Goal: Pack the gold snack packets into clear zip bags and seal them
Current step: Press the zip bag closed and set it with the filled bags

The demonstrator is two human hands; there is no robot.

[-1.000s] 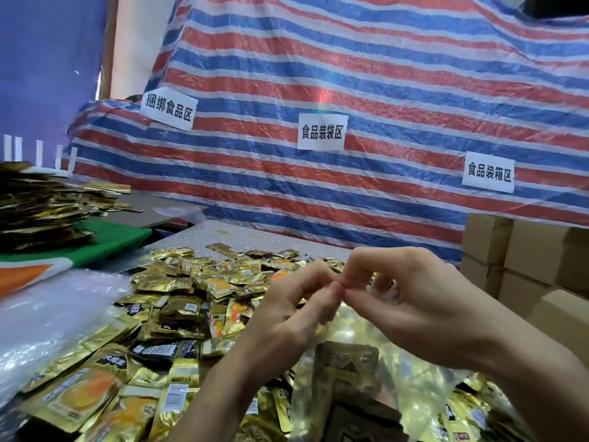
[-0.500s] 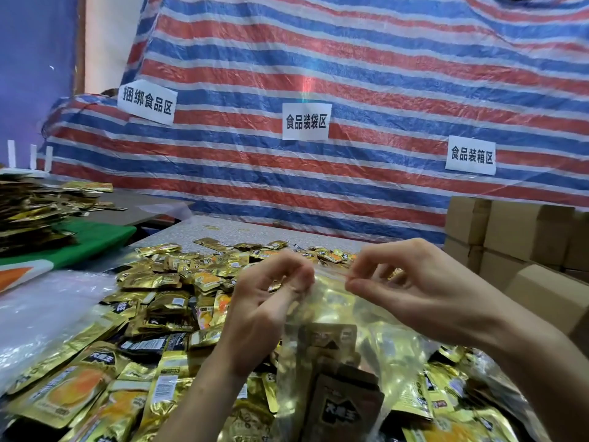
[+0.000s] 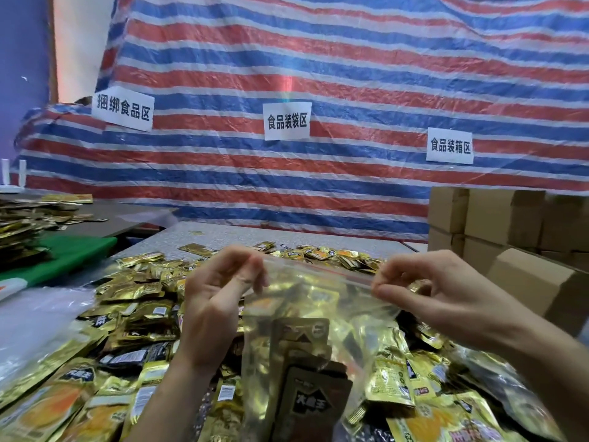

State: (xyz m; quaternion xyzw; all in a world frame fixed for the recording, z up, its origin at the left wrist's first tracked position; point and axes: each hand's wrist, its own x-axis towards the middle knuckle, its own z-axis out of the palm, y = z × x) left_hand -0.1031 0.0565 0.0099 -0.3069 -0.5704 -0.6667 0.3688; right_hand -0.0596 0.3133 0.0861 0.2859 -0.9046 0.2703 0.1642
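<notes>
Fingers of your left hand pinch the top left corner of one clear zip bag, thumb and forefinger drawn narrow on its strip. Your right hand pinches the top right corner the same way, its other fingers curled. Your two hands hold the bag upright between them, above the table, with its mouth stretched level from one hand to the other. You cannot tell whether the strip is pressed together along its whole length.

Inside the bag stand snack packets: at least three dark-faced ones overlap, with gold foil around them, and the full count is hidden. Under and around the bag lies one broad heap of loose gold packets, too many to count, covering the near part of the table. A second heap sits well apart at your left, beside one green board. Cardboard boxes are stacked at your right, at least five in view. Behind everything hangs one striped tarp in red, white and blue, carrying three white paper signs.
</notes>
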